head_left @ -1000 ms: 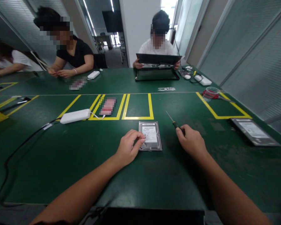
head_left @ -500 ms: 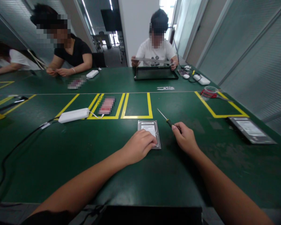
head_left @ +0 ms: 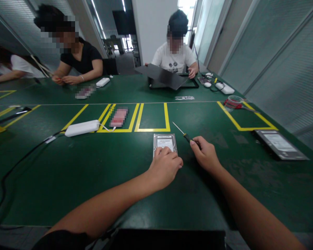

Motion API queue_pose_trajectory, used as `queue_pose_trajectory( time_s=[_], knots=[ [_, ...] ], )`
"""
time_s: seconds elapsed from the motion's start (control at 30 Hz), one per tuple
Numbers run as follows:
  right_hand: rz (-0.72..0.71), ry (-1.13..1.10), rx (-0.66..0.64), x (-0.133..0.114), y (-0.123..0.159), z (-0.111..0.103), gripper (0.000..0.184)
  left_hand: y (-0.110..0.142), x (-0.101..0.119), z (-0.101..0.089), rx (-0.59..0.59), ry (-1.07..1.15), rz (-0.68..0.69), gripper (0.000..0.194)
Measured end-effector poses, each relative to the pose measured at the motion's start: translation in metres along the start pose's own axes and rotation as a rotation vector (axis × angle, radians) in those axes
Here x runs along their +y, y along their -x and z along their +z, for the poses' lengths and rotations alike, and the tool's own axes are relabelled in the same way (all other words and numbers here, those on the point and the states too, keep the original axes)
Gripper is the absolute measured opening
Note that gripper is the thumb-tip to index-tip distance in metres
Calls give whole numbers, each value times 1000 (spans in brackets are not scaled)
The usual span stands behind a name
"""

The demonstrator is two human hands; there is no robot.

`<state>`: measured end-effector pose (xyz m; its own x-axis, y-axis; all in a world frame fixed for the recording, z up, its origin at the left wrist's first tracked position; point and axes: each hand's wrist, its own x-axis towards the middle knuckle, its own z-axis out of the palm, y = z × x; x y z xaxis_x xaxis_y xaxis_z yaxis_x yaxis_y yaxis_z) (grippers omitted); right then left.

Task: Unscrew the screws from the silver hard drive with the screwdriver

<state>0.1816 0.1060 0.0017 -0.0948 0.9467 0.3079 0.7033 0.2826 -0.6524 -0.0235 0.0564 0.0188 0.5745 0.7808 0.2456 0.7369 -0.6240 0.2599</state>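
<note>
A silver hard drive (head_left: 165, 141) with a white label lies flat on the green table in front of me. My left hand (head_left: 167, 163) is over its near part, fingers bent and closed, hiding the near right corner. Whatever those fingers may pinch is hidden. To the right of the drive, my right hand (head_left: 203, 152) is closed round the dark handle of a screwdriver (head_left: 187, 136). Its thin metal shaft points up and to the left, beyond the drive's far right corner.
Another hard drive (head_left: 281, 143) lies at the right. A white power strip (head_left: 82, 128) with a black cord is at the left, beside a pink phone (head_left: 119, 117). Yellow tape (head_left: 152, 130) marks the table. Opposite, a person holds a dark panel (head_left: 164, 75) over a black frame.
My left hand has moved right and nearer to me across the drive, uncovering its far part. The screwdriver has shifted slightly left. Across the table, the panel has been tilted and lowered.
</note>
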Motion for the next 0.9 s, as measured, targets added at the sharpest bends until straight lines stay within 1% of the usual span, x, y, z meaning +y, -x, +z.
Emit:
queue_pose_trajectory(
  time_s=[0.13, 0.4, 0.9],
  knots=[
    [2, -2, -1, 0, 0, 0, 33, 1, 1, 2, 18, 4, -26, 13],
    [-10, 9, 7, 0, 1, -1, 33, 3, 3, -3, 72, 31, -79, 15],
    [-23, 12, 5, 1, 2, -1, 31, 2, 1, -3, 54, 64, -96, 13]
  ],
)
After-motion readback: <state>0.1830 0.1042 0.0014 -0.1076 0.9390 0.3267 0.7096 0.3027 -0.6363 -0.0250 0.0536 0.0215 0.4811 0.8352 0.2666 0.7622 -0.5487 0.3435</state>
